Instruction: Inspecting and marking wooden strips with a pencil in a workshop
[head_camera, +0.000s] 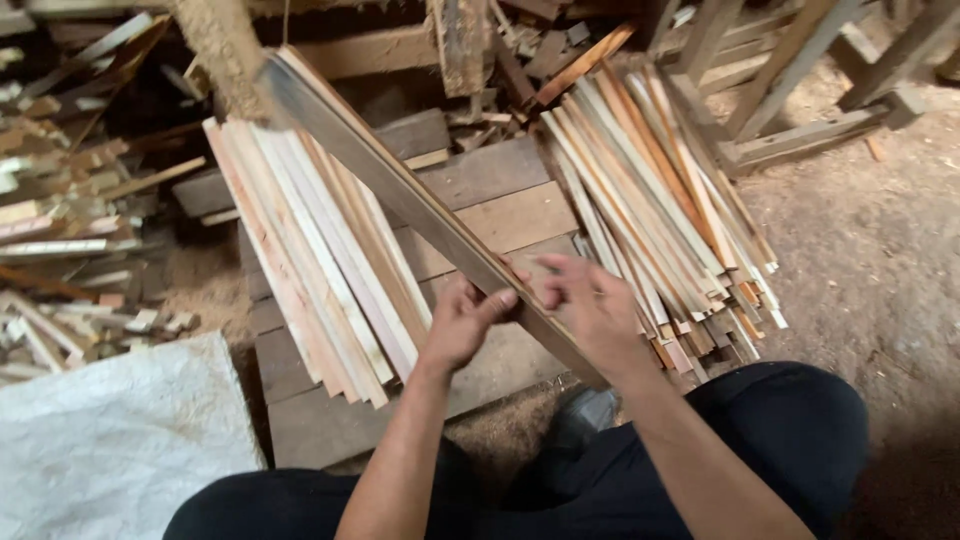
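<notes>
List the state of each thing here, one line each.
Slat: lifted, slanted, held near its close end.
Left hand: closed on slat.
Right hand: fingers on slat.
Left stack: lying flat on boards.
Right stack: lying fanned out.
White sack: lying on ground.

A fan of pale wooden slats (320, 270) lies on the plank platform (500, 200). A second slat bundle (660, 200) rests just beside it. Offcut scraps (70, 200) are heaped nearby. A white sack (110, 440) lies on the sawdust-covered floor (860, 270).
</notes>
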